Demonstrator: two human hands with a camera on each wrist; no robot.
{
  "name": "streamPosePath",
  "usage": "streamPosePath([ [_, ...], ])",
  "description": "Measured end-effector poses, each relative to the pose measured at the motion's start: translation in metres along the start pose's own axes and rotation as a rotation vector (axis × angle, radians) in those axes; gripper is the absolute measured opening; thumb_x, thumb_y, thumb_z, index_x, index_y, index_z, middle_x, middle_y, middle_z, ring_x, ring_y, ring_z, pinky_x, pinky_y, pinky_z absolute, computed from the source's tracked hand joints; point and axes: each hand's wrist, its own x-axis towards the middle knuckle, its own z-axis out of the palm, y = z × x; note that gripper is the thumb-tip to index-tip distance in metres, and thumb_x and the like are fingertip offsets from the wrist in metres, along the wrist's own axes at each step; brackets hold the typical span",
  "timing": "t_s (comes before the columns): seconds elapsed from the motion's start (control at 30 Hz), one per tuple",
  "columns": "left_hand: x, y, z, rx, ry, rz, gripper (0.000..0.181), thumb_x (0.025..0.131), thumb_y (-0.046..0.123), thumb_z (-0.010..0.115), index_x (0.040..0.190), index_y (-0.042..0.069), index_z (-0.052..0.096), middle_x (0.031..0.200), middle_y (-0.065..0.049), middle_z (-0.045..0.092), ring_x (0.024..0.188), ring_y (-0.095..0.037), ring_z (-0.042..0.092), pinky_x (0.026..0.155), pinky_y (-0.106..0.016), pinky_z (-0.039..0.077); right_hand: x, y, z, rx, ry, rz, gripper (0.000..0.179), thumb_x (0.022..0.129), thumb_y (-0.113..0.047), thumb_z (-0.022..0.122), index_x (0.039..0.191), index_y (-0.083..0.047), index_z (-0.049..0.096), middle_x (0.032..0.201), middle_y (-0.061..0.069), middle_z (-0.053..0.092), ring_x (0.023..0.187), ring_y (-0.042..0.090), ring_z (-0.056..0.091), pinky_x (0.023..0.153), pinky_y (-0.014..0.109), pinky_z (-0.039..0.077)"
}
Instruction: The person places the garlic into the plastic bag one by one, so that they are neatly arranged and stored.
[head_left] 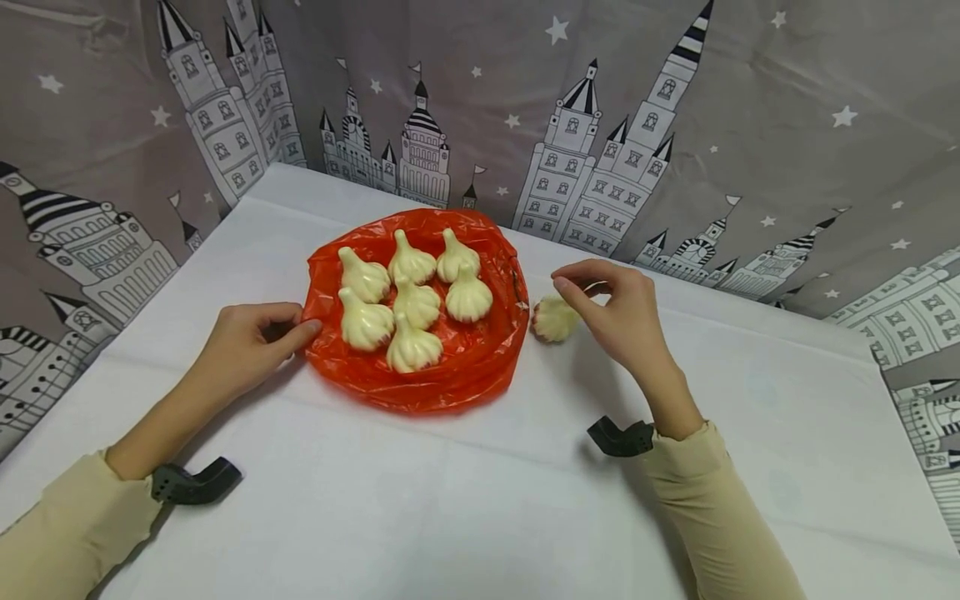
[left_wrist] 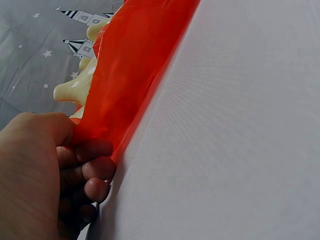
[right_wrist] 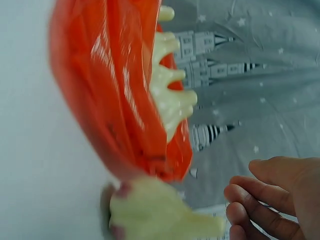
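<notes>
A red plastic bag (head_left: 480, 371), its mouth spread wide, lies on the table with several pale garlic bulbs (head_left: 468, 300) inside, most with stems up. My left hand (head_left: 243, 346) pinches the bag's left rim between thumb and fingers; the left wrist view shows the red film (left_wrist: 130, 75) running out from that grip. One more garlic bulb (head_left: 553, 321) sits outside, just right of the bag. Above and beside it hovers my right hand (head_left: 622, 312), fingers loosely bent and holding nothing. In the right wrist view a gap separates those fingers from the loose bulb (right_wrist: 155, 212).
White cloth (head_left: 450, 517) covers the table. Behind it hangs a grey curtain (head_left: 480, 125) printed with castles and stars. A black wrist mount (head_left: 197, 482) sticks out from the left forearm, another black mount (head_left: 621, 437) from the right.
</notes>
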Motion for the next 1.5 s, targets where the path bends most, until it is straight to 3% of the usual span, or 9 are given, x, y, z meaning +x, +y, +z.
streamPosePath([
  [0.17, 0.0, 0.001, -0.001, 0.0, 0.004, 0.009, 0.016, 0.092, 0.023, 0.07, 0.078, 0.015, 0.068, 0.069, 0.001, 0.061, 0.07, -0.012, 0.05, 0.061, -0.015, 0.041, -0.004, 0.011, -0.008, -0.054, 0.021, 0.041, 0.019, 0.091, -0.032, 0.071, 0.101, -0.017, 0.076, 0.091, -0.004, 0.074, 0.082, 0.008, 0.064, 0.074, 0.023, 0.052],
  [0.37, 0.0, 0.001, -0.001, -0.001, 0.006, -0.003, 0.016, 0.092, 0.022, 0.07, 0.079, 0.014, 0.069, 0.069, 0.0, 0.061, 0.07, -0.012, 0.05, 0.06, -0.015, 0.042, -0.005, 0.016, -0.006, -0.198, 0.011, -0.007, 0.029, 0.084, -0.039, 0.077, 0.098, -0.013, 0.076, 0.077, -0.002, 0.068, 0.071, 0.012, 0.062, 0.061, 0.025, 0.046],
  [0.67, 0.001, 0.0, 0.0, -0.002, 0.004, 0.012, 0.016, 0.092, 0.022, 0.07, 0.078, 0.016, 0.069, 0.069, 0.001, 0.061, 0.071, -0.011, 0.05, 0.061, -0.014, 0.042, -0.007, 0.02, -0.009, -0.336, -0.094, 0.063, 0.027, 0.085, -0.039, 0.076, 0.087, -0.012, 0.076, 0.061, 0.001, 0.062, 0.056, 0.016, 0.052, 0.054, 0.032, 0.039],
  [0.93, 0.001, -0.002, 0.0, 0.004, 0.004, 0.012, 0.015, 0.092, 0.023, 0.07, 0.079, 0.016, 0.069, 0.069, 0.001, 0.061, 0.071, -0.011, 0.05, 0.061, -0.014, 0.042, -0.006, 0.023, -0.012, -0.298, -0.113, 0.044, 0.017, 0.089, -0.029, 0.072, 0.088, -0.013, 0.077, 0.059, 0.001, 0.062, 0.053, 0.016, 0.051, 0.053, 0.03, 0.038],
  [1.23, 0.001, -0.002, 0.0, 0.003, 0.002, 0.007, 0.014, 0.092, 0.023, 0.07, 0.08, 0.016, 0.07, 0.07, 0.001, 0.063, 0.071, -0.011, 0.051, 0.062, -0.014, 0.042, -0.005, 0.026, -0.011, -0.268, -0.09, -0.015, 0.011, 0.09, -0.021, 0.07, 0.095, -0.012, 0.075, 0.076, 0.001, 0.071, 0.067, 0.016, 0.063, 0.064, 0.032, 0.043],
  [1.5, 0.001, -0.001, 0.0, 0.013, -0.001, -0.008, 0.013, 0.092, 0.024, 0.07, 0.084, 0.014, 0.071, 0.073, -0.001, 0.064, 0.072, -0.012, 0.051, 0.062, -0.014, 0.042, -0.004, 0.025, -0.007, -0.202, -0.095, 0.025, 0.016, 0.09, -0.021, 0.072, 0.103, -0.012, 0.075, 0.085, -0.001, 0.071, 0.077, 0.01, 0.063, 0.066, 0.027, 0.053],
])
